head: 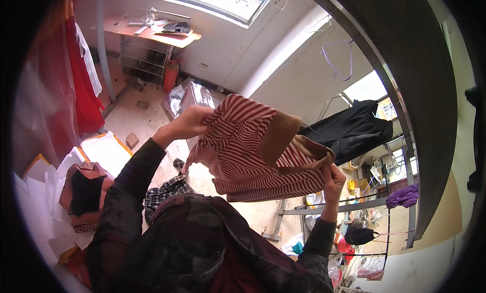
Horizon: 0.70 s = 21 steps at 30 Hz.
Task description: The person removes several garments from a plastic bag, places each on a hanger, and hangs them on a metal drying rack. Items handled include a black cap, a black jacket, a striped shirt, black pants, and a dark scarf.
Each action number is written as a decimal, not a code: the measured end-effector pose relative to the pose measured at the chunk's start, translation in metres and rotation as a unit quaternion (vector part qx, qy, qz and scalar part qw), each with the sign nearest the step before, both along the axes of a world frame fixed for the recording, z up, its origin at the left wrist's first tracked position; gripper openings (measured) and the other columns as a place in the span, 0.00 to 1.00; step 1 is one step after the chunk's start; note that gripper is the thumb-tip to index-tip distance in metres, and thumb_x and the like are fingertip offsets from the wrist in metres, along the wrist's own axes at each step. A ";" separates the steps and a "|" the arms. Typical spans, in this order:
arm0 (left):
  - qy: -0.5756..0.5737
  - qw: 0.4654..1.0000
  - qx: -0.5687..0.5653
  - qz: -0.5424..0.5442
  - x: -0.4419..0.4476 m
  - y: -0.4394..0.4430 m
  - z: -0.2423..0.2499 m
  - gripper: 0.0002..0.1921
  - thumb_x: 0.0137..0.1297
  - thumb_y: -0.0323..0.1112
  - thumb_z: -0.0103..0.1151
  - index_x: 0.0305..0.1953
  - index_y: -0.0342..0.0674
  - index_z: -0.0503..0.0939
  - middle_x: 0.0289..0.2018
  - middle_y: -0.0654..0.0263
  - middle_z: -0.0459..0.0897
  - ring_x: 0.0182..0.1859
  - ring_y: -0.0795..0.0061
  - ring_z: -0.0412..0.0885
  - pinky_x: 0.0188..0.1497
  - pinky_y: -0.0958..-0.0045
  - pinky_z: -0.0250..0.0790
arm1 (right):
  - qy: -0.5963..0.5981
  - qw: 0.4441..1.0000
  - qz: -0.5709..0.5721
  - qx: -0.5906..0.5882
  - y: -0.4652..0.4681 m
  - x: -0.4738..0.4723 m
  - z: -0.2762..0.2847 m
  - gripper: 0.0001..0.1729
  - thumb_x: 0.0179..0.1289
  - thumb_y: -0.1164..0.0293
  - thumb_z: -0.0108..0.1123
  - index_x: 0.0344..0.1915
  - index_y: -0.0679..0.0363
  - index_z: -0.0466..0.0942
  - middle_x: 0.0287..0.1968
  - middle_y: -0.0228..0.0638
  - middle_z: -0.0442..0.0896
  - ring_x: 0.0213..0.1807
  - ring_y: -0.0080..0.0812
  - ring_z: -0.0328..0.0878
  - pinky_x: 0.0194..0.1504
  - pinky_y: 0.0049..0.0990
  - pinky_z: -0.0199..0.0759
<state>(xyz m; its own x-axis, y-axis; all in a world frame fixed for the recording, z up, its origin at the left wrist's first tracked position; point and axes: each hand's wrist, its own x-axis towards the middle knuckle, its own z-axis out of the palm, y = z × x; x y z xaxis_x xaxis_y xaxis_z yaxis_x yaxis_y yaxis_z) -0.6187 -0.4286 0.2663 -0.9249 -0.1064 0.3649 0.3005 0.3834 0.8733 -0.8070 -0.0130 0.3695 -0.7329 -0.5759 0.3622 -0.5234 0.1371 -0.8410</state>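
Observation:
A red-and-white striped knit shirt (239,152) with a tan collar (280,139) is stretched out in the air before my chest. My left hand (191,122) pinches its fabric at one side. On the other side, my right hand (334,178) grips the shirt by the edge of its tan-trimmed opening. Beyond my right hand, a black garment (345,131) hangs and is partly covered by the shirt. A thin dark wire, perhaps part of a hanger, shows near the collar; what it joins is hidden.
A metal rack bar (341,208) runs at the right, with a purple scrunched cloth (401,196) and a black cap (358,235) nearby. A purple hanger (338,61) hangs above. Plaid cloth (167,192) lies on the floor. At left are white boxes (104,147) and red fabric (85,88).

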 end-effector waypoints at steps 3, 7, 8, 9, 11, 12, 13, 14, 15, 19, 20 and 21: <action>0.022 0.981 0.193 0.008 -0.025 -0.018 -0.004 0.17 0.62 0.18 0.53 0.51 0.32 0.84 0.43 0.59 0.88 0.45 0.76 0.84 0.54 0.73 0.75 | 0.003 0.997 0.007 0.077 0.020 -0.014 0.016 0.09 0.73 0.76 0.58 0.35 0.69 0.80 0.29 0.20 0.77 0.32 0.09 0.67 0.32 0.15 0.63; 0.214 0.936 -0.074 0.270 -0.067 0.006 0.018 0.20 0.67 0.26 0.46 0.57 0.32 0.81 0.47 0.56 0.88 0.50 0.63 0.84 0.66 0.63 0.65 | 0.031 0.998 0.025 0.046 0.029 -0.026 0.018 0.10 0.74 0.75 0.58 0.35 0.70 0.80 0.29 0.20 0.77 0.32 0.10 0.66 0.31 0.15 0.62; 0.219 0.944 -0.129 0.211 -0.075 0.026 0.023 0.18 0.69 0.30 0.48 0.56 0.33 0.81 0.46 0.57 0.87 0.50 0.60 0.83 0.67 0.61 0.63 | 0.028 0.999 -0.003 0.035 0.029 -0.028 0.017 0.09 0.74 0.75 0.58 0.36 0.70 0.81 0.29 0.20 0.78 0.32 0.10 0.66 0.32 0.15 0.63; 0.215 0.946 -0.188 0.152 -0.082 0.044 0.027 0.17 0.72 0.34 0.49 0.55 0.34 0.81 0.45 0.57 0.87 0.50 0.58 0.82 0.68 0.58 0.61 | 0.020 1.000 -0.016 0.018 0.028 -0.030 0.016 0.10 0.74 0.75 0.58 0.37 0.71 0.81 0.30 0.20 0.78 0.32 0.11 0.67 0.32 0.15 0.63; 0.141 0.959 -0.237 0.061 -0.090 0.069 0.034 0.15 0.71 0.39 0.55 0.50 0.36 0.83 0.42 0.59 0.86 0.48 0.60 0.81 0.61 0.58 0.65 | 0.026 0.999 -0.019 0.038 0.029 -0.033 0.015 0.09 0.73 0.74 0.59 0.38 0.71 0.81 0.29 0.20 0.78 0.32 0.11 0.67 0.32 0.16 0.63; 0.082 0.965 -0.244 0.059 -0.097 0.076 0.038 0.15 0.70 0.39 0.56 0.50 0.36 0.83 0.40 0.61 0.85 0.47 0.61 0.80 0.60 0.59 0.65 | 0.023 0.998 -0.026 0.048 0.031 -0.034 0.016 0.09 0.73 0.74 0.59 0.38 0.71 0.81 0.29 0.20 0.77 0.32 0.11 0.67 0.32 0.16 0.63; 0.068 0.963 -0.255 0.061 -0.106 0.081 0.042 0.14 0.70 0.38 0.58 0.49 0.37 0.83 0.39 0.62 0.84 0.47 0.61 0.80 0.58 0.60 0.65 | 0.073 0.993 -0.025 0.089 0.035 -0.037 0.017 0.08 0.72 0.75 0.60 0.38 0.71 0.80 0.29 0.20 0.77 0.32 0.12 0.66 0.33 0.16 0.62; 0.056 0.960 -0.266 0.062 -0.112 0.086 0.044 0.13 0.69 0.38 0.59 0.49 0.38 0.84 0.38 0.63 0.84 0.46 0.61 0.79 0.57 0.60 0.65 | 0.065 0.993 0.003 0.103 0.041 -0.040 0.020 0.08 0.71 0.76 0.60 0.37 0.71 0.80 0.29 0.21 0.77 0.32 0.12 0.66 0.33 0.16 0.62; 0.102 0.956 -0.256 0.100 -0.117 0.086 0.046 0.13 0.69 0.38 0.60 0.49 0.39 0.84 0.38 0.63 0.83 0.46 0.62 0.79 0.56 0.60 0.65 | 0.054 0.991 0.031 0.117 0.049 -0.046 0.024 0.07 0.71 0.76 0.60 0.37 0.71 0.80 0.29 0.21 0.78 0.32 0.12 0.66 0.33 0.17 0.62; 0.241 0.919 -0.224 0.219 -0.133 0.086 0.048 0.18 0.65 0.40 0.64 0.54 0.40 0.81 0.45 0.59 0.81 0.52 0.64 0.77 0.57 0.57 0.66 | 0.156 0.970 -0.084 0.164 0.082 -0.090 0.050 0.09 0.70 0.76 0.58 0.43 0.72 0.82 0.30 0.26 0.82 0.33 0.15 0.72 0.35 0.20 0.68; 0.244 0.918 -0.207 0.236 -0.132 0.089 0.044 0.20 0.65 0.40 0.64 0.56 0.40 0.80 0.47 0.57 0.80 0.54 0.63 0.77 0.58 0.56 0.66 | 0.174 0.960 -0.151 0.158 0.086 -0.108 0.056 0.10 0.69 0.76 0.58 0.45 0.72 0.82 0.32 0.29 0.85 0.35 0.17 0.75 0.39 0.21 0.70; 0.252 0.911 -0.199 0.258 -0.130 0.091 0.040 0.22 0.64 0.39 0.65 0.57 0.40 0.79 0.49 0.55 0.79 0.55 0.63 0.76 0.58 0.55 0.67 | 0.200 0.951 -0.156 0.175 0.091 -0.126 0.069 0.11 0.69 0.76 0.57 0.46 0.72 0.82 0.34 0.31 0.86 0.37 0.18 0.78 0.42 0.22 0.72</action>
